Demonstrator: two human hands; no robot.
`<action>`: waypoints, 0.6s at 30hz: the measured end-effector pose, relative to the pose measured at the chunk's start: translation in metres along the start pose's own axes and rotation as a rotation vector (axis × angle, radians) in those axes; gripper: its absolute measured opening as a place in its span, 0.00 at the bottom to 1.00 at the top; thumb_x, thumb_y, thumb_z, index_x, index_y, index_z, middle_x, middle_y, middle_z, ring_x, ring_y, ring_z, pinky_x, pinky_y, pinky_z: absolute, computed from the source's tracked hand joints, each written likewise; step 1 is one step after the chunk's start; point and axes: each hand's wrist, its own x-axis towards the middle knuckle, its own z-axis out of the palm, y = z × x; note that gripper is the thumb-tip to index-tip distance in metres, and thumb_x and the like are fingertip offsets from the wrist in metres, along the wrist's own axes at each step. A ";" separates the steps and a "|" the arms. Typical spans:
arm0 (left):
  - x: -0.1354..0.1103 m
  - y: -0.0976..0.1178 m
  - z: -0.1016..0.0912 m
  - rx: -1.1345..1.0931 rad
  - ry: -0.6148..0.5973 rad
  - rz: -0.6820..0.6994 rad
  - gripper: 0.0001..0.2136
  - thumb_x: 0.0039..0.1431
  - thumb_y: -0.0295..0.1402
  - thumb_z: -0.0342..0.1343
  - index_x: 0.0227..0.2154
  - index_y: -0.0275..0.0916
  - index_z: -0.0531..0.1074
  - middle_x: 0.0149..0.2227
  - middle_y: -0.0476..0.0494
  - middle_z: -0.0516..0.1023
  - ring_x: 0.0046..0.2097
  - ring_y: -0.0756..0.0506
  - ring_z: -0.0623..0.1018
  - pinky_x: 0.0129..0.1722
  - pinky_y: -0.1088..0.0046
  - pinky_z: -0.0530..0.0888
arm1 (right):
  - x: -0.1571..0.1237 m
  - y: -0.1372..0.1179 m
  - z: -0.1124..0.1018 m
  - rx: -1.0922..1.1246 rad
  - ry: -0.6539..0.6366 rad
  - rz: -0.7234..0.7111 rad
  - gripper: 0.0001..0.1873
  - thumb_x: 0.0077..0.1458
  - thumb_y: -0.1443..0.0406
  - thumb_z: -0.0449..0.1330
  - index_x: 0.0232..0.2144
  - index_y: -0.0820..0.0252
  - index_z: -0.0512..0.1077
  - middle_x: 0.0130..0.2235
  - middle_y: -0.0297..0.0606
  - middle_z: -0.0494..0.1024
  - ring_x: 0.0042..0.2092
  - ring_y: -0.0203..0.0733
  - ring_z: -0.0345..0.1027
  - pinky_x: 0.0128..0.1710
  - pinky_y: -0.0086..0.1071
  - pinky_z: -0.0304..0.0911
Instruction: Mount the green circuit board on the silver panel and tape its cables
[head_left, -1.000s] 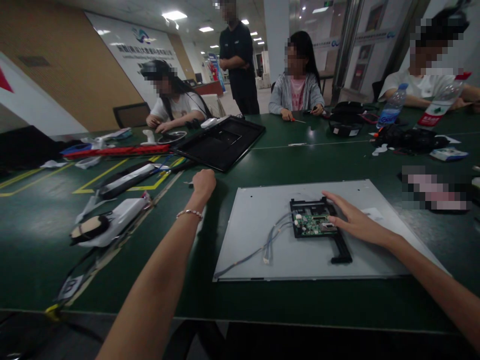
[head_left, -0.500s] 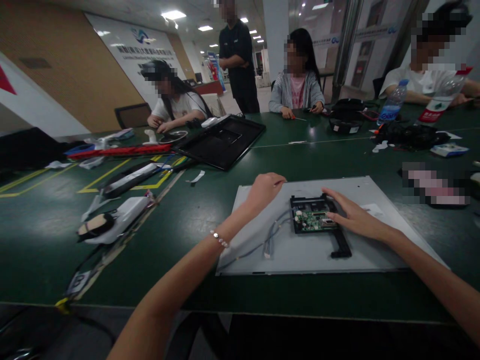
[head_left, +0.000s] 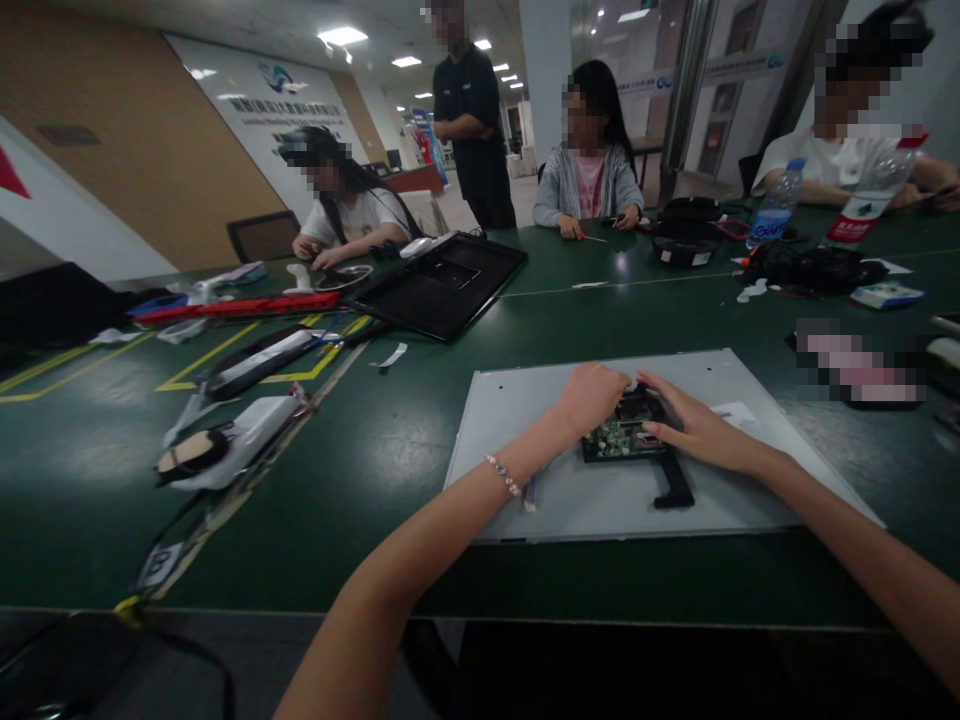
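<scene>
A green circuit board (head_left: 616,440) sits in a black plastic bracket (head_left: 675,485) on a pale flat panel (head_left: 727,500). My right hand (head_left: 701,430) grips the right side of the bracket, its thumb on the board side and its fingers over the far edge. Over the bracket's far left corner is my left hand (head_left: 592,397), fingers pinched together; whatever they hold is hidden. My left wrist and hand cover most of the cables, and just a cable end (head_left: 529,497) shows beneath the wrist.
A black monitor casing (head_left: 442,285) lies farther back on the green table (head_left: 345,420). White devices (head_left: 255,430) are at the left. A phone (head_left: 859,365) and bottles (head_left: 776,205) stand or lie to the right. Several people are across the table.
My left hand has moved right, from beyond the panel's left part to the bracket's far corner, and now hides the cables. My right hand stays on the bracket.
</scene>
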 end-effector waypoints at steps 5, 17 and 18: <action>-0.006 0.003 0.000 0.007 -0.054 0.026 0.11 0.61 0.25 0.51 0.37 0.36 0.79 0.33 0.36 0.81 0.35 0.43 0.80 0.35 0.69 0.71 | 0.000 0.001 0.002 0.001 0.003 -0.007 0.39 0.63 0.50 0.54 0.70 0.49 0.44 0.69 0.46 0.54 0.69 0.53 0.49 0.67 0.55 0.47; -0.006 0.006 0.000 0.052 -0.078 0.049 0.10 0.62 0.26 0.51 0.38 0.33 0.78 0.31 0.35 0.80 0.37 0.42 0.80 0.38 0.69 0.71 | 0.000 0.003 0.002 0.013 0.012 -0.030 0.40 0.63 0.50 0.54 0.70 0.50 0.44 0.70 0.46 0.53 0.69 0.57 0.48 0.66 0.58 0.46; -0.006 0.006 0.000 0.042 -0.081 0.046 0.11 0.62 0.26 0.51 0.38 0.34 0.78 0.31 0.35 0.80 0.37 0.42 0.80 0.38 0.68 0.71 | 0.000 0.003 0.002 0.014 0.015 -0.029 0.39 0.63 0.50 0.54 0.70 0.49 0.44 0.70 0.45 0.53 0.69 0.57 0.48 0.66 0.59 0.46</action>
